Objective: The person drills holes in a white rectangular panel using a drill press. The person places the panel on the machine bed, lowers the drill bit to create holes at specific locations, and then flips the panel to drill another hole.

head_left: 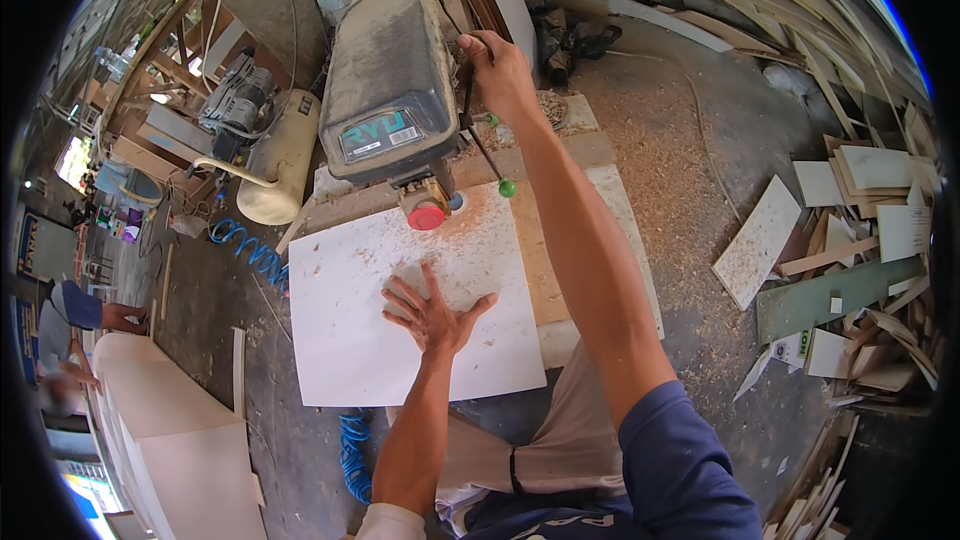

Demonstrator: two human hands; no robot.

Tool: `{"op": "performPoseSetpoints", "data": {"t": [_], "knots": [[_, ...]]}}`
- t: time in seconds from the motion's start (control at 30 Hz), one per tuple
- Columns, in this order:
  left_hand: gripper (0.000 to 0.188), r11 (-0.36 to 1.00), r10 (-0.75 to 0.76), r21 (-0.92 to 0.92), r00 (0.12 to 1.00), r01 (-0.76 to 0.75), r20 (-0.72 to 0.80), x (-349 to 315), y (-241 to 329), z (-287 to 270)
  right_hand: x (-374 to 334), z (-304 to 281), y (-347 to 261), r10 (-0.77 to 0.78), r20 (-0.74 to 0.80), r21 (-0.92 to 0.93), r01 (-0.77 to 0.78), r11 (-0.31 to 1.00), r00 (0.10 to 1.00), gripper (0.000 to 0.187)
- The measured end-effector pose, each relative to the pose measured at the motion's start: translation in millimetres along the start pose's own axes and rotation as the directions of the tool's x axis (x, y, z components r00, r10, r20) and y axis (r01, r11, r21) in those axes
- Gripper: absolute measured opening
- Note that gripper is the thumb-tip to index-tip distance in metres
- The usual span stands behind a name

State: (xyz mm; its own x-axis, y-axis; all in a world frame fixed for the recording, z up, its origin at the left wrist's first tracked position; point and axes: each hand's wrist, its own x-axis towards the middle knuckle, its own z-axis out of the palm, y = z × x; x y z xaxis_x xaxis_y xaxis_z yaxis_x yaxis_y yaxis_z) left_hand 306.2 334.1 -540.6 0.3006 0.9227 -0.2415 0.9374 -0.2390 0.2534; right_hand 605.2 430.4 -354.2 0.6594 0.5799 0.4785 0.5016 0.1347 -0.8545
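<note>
The left hand (pixel 432 312) lies flat, fingers spread, palm down on a white board (pixel 400 300); its grip is open and simply presses on the sheet; the board rests on the desk (pixel 540 270) under the drill press (pixel 390 90), with sawdust scattered over its far edge and around the red round part (pixel 427 217) at the bottom of the machine. The right hand (pixel 497 70) reaches up and forward, its grip closed around the feed lever (pixel 468 100) on the right side of the drill press; another lever with a green knob (pixel 507 188) hangs down just beside the forearm. To the left of the machine stands a cream air tank (pixel 283 155) with a motor (pixel 237 95) on top; a blue coiled hose (pixel 250 250) lies on the floor near it. Offcuts of board (pixel 860 240) are piled at the right; a pale curved panel (pixel 170 420) sits at the lower left, where another person's hand (pixel 125 317) shows.
</note>
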Motion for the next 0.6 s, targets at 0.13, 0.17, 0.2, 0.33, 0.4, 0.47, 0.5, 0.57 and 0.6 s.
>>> {"op": "performPoseSetpoints", "data": {"t": [0.13,0.17,0.2,0.33,0.4,0.47,0.5,0.57,0.6], "knots": [[0.15,1.0,-0.009,0.005,1.0,0.009,0.007,-1,-4,-1,-16,2,-4,0.022,0.011,0.151,-0.024,0.988,1.0,0.039],[0.15,1.0,-0.015,0.008,1.0,0.015,0.006,-1,-6,-3,-26,1,-10,0.033,0.023,0.214,-0.037,0.976,0.999,0.039],[0.149,1.0,-0.021,0.022,1.0,0.021,0.009,-1,-4,-3,-35,-2,-12,0.04,0.018,0.219,-0.043,0.975,0.999,0.037],[0.148,0.998,-0.033,0.055,0.999,0.032,0.01,-1,0,-4,-72,-16,-21,0.097,0.05,0.25,-0.106,0.962,0.994,0.03],[0.148,0.998,-0.034,0.055,0.999,0.033,0.011,-1,2,-4,-87,-18,-20,0.085,0.044,0.293,-0.094,0.951,0.995,0.027],[0.147,0.998,-0.033,0.049,0.999,0.033,0.017,-2,4,-6,-101,-13,-4,0.021,-0.017,0.358,-0.013,0.934,1.0,0.026],[0.147,0.998,-0.033,0.047,0.999,0.032,0.017,-3,5,-7,-106,-11,3,-0.074,-0.08,0.284,0.094,0.954,0.994,0.025],[0.147,0.999,-0.033,0.042,0.999,0.033,0.017,-5,6,-9,-115,-12,12,-0.273,-0.179,0.117,0.296,0.948,0.945,0.025],[0.147,0.998,-0.035,0.047,0.999,0.034,0.013,-4,6,-9,-121,-12,13,-0.233,-0.164,0.094,0.25,0.964,0.959,0.025]]}}
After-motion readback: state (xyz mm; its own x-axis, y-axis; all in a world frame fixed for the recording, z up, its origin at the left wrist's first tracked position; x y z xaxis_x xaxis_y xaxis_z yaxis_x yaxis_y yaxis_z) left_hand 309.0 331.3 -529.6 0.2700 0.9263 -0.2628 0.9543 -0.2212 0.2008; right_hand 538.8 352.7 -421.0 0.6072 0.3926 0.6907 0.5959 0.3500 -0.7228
